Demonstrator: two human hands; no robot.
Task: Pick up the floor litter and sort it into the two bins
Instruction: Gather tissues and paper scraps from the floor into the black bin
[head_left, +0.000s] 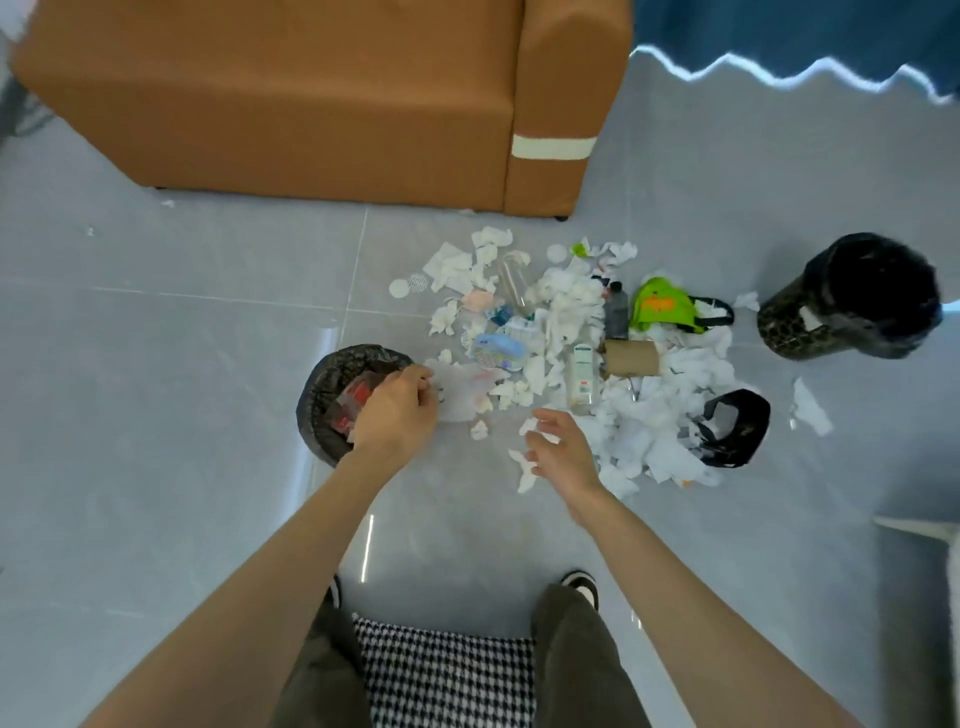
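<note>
A heap of litter lies on the grey floor: white tissues (639, 436), a cardboard tube (631, 358), a clear plastic bottle (582, 376), a small dark bottle (616, 312), a green bag (662, 304) and a black wrapper (737, 426). The left bin (324, 395), lined in black, holds red packaging. The right bin (852, 296) has a leopard pattern and a black liner. My left hand (397, 410) is at the left bin's right rim, fingers curled on a pale translucent sheet (460, 397). My right hand (561, 452) hovers with loose fingers over tissue scraps (524, 467).
A brown sofa (322, 104) stands behind the heap. A blue curtain (805, 36) hangs at the back right. My feet and a houndstooth cushion (447, 675) are at the bottom. Stray tissue (810, 410) lies between the heap and the right bin.
</note>
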